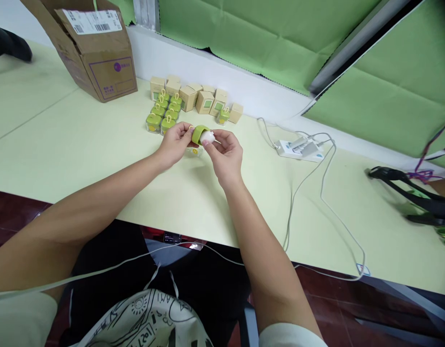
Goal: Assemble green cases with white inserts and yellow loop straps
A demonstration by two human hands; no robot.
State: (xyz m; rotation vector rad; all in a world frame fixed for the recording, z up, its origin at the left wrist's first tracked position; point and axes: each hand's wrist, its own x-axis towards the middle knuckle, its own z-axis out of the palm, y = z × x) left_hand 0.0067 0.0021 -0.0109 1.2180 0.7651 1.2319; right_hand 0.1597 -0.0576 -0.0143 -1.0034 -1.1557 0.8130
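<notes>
One grip, the left hand (175,143), pinches a green lid (198,134); the right hand (228,155) clasps a white piece (207,137) against it.

On table (34,159): carton (114,79) left | tubs (153,123) before boxes (204,103) | power strip (285,151) right

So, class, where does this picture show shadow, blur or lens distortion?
All in the head view: a soft shadow falls on the table beneath the right hand; the black frame at far right looks smeared; the left forearm looks stretched toward the edge; small print on the carton is too soft to read.
</notes>
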